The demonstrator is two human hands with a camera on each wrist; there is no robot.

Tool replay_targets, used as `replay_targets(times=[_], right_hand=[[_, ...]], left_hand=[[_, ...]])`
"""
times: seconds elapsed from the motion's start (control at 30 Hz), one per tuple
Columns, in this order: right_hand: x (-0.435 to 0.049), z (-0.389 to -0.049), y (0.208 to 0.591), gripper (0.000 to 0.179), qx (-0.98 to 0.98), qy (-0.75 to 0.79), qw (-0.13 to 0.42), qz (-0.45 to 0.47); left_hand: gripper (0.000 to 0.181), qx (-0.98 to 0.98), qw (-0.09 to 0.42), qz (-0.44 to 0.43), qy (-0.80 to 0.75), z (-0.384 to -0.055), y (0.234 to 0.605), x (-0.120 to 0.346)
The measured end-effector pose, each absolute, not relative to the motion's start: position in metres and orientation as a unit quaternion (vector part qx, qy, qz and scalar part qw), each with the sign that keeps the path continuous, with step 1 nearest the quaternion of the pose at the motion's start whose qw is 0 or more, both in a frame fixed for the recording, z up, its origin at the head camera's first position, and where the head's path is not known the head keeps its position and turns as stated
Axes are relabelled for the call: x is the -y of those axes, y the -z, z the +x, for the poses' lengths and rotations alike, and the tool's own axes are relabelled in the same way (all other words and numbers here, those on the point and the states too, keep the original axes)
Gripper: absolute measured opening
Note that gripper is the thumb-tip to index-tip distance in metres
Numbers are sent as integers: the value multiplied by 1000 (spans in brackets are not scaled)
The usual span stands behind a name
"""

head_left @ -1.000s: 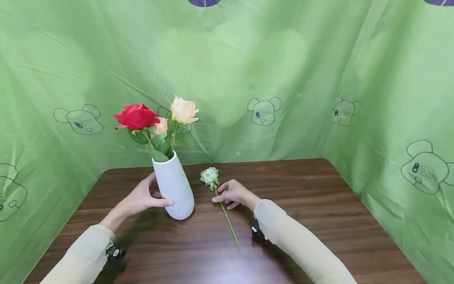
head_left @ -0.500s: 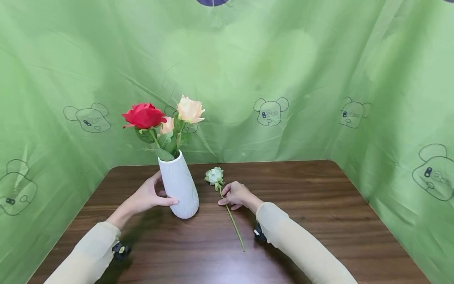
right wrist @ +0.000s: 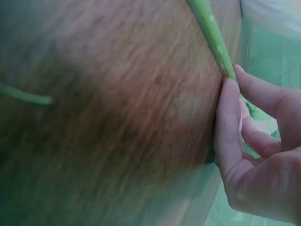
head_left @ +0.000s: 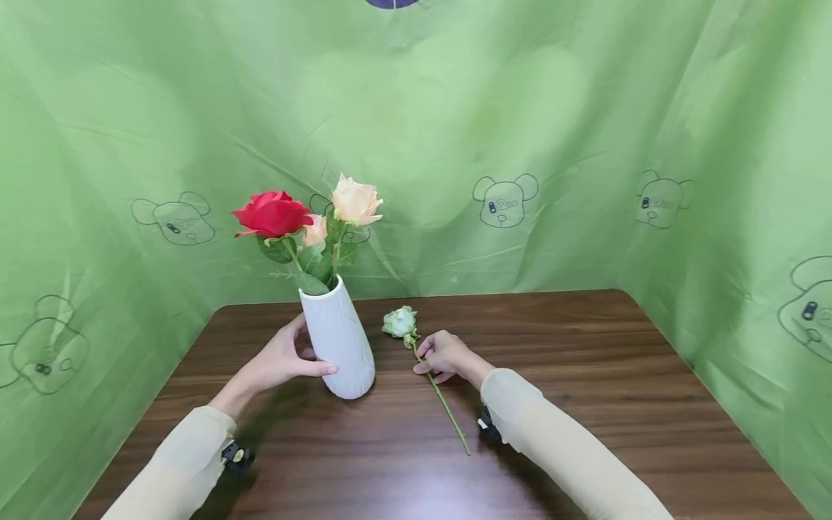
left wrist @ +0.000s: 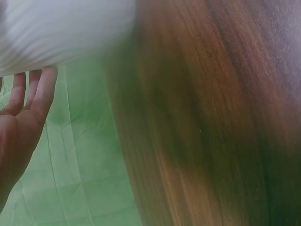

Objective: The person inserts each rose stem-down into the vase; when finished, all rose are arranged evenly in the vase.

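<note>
A white textured vase (head_left: 339, 343) stands on the table in the head view, its mouth leaning left. My left hand (head_left: 282, 355) grips its lower left side, thumb in front and fingers behind; the left wrist view shows these fingers (left wrist: 47, 89) against the white wall. A large red rose (head_left: 274, 214) and two peach roses, the taller one (head_left: 357, 200) at right, rise from the mouth. Right of the vase lies a white-green rose (head_left: 400, 322) on a thin stem. My right hand (head_left: 445, 355) pinches that stem (right wrist: 214, 42) between thumb and index finger below the bloom.
The brown wooden table (head_left: 572, 375) has its far edge against a green curtain (head_left: 416, 130) printed with bear faces. The curtain also hangs at both sides. Small dark cameras, such as the left one (head_left: 237, 456), sit under both wrists.
The whole head view has shifted, so everything appears farther right. Relative to the table, the vase and left hand stay put. The white-green rose's stem end has swung slightly right under my right hand.
</note>
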State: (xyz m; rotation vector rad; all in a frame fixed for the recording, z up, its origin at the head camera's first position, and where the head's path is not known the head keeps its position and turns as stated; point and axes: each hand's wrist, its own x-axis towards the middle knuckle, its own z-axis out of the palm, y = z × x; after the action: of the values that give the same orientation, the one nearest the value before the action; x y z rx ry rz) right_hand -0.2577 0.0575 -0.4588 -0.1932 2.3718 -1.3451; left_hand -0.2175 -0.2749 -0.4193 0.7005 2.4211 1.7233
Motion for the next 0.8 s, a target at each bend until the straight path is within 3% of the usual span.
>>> replay_targets(times=[0.8], right_hand=[[-65, -265, 458, 28, -845, 486, 217, -44]], left_hand=[[82, -788, 50, 220, -573, -219, 418, 271]])
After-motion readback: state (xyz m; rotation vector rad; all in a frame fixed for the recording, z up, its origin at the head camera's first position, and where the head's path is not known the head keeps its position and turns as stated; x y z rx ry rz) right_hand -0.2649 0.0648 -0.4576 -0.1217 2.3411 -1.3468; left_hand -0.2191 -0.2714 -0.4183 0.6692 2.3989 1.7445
